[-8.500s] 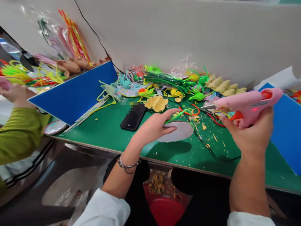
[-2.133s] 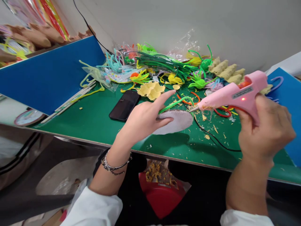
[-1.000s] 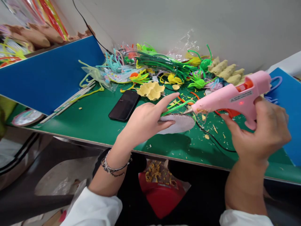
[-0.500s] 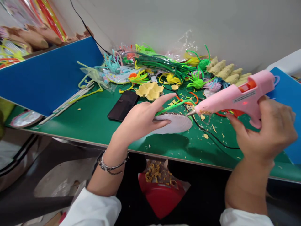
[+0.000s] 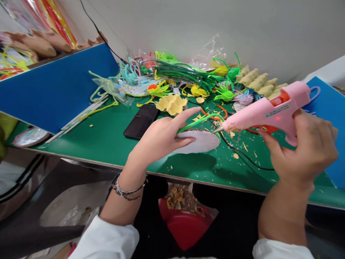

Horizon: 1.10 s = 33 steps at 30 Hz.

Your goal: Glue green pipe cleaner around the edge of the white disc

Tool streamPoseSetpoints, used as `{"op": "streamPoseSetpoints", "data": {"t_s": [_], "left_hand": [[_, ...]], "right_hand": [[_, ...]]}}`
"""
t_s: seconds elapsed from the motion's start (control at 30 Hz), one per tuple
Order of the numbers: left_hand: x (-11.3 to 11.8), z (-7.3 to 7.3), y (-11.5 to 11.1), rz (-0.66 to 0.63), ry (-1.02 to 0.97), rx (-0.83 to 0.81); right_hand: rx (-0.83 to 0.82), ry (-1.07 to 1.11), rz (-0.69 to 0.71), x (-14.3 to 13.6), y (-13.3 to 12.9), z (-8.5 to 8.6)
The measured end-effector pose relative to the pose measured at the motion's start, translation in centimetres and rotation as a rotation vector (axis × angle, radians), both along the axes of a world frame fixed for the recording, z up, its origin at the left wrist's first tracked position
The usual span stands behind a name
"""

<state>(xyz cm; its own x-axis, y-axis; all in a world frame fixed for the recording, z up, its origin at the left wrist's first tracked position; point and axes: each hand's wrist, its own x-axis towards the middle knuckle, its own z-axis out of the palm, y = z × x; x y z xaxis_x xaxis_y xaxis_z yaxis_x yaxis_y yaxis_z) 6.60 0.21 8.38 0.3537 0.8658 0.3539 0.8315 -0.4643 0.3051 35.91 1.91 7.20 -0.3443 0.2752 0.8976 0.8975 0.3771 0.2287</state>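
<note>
Here, left hand [image 5: 164,138]: gripping the disc [image 5: 202,141] at its left end, thumb across the pale face, index finger stretched out past the far edge; the other fingers are mostly hidden.
Right hand [image 5: 309,151]: wrapped round the handle of the glue gun [image 5: 269,111], thumb forward near the orange trigger.
Disc: held tilted above the table [image 5: 102,151], its shadow on the green top below.
Glue gun: pink, a red light glowing on its side, nozzle pointing left at the disc's far edge, near the right end; whether the tip touches cannot be told.
Green stem [image 5: 199,122]: fuzzy, running from the left hand above the disc's far edge and bending down at the right end.
Phone [image 5: 141,121]: flat on the table, dark screen up, partly behind the left hand.
Carton piece [image 5: 171,104]: yellow, just beside the phone.
Scraps [image 5: 235,156]: small yellow bits scattered below and beyond the glue gun, near a black cord [image 5: 245,162].
Back of table: a bundle of dark green stems [image 5: 185,73], with bright fuzzy shapes around it and an egg carton [image 5: 258,82] to the right.
Sides: a blue panel stands at each end, sticks [image 5: 78,118] lying beside the left one [image 5: 59,88].
Below the table: a red bin [image 5: 185,226] with yellow scraps.
</note>
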Motion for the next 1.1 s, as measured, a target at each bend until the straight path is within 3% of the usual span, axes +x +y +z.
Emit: {"op": "streamPoseSetpoints", "data": {"t_s": [0.13,0.4,0.53,0.7,0.9,1.1], "left_hand": [[0.0,0.0,0.0,0.001,0.003,0.001],[-0.1,-0.2,0.1,0.019,0.004,0.006],[0.0,-0.3,0.1,0.034,-0.003,-0.009],[0.1,-0.3,0.1,0.044,-0.017,-0.018],[0.1,-0.6,0.1,0.024,-0.044,-0.001],[0.1,-0.6,0.2,0.009,-0.048,0.001]], "right_hand": [[0.004,0.013,0.003,0.3,0.0,0.0],[-0.044,0.145,-0.174,2.4,1.1,-0.3],[-0.219,0.246,-0.308,4.6,2.6,-1.1],[-0.550,0.379,-0.544,7.3,4.6,-3.6],[-0.864,0.291,-0.367,8.2,5.2,-6.2],[-1.011,0.241,-0.288,8.6,5.0,-6.9]]}}
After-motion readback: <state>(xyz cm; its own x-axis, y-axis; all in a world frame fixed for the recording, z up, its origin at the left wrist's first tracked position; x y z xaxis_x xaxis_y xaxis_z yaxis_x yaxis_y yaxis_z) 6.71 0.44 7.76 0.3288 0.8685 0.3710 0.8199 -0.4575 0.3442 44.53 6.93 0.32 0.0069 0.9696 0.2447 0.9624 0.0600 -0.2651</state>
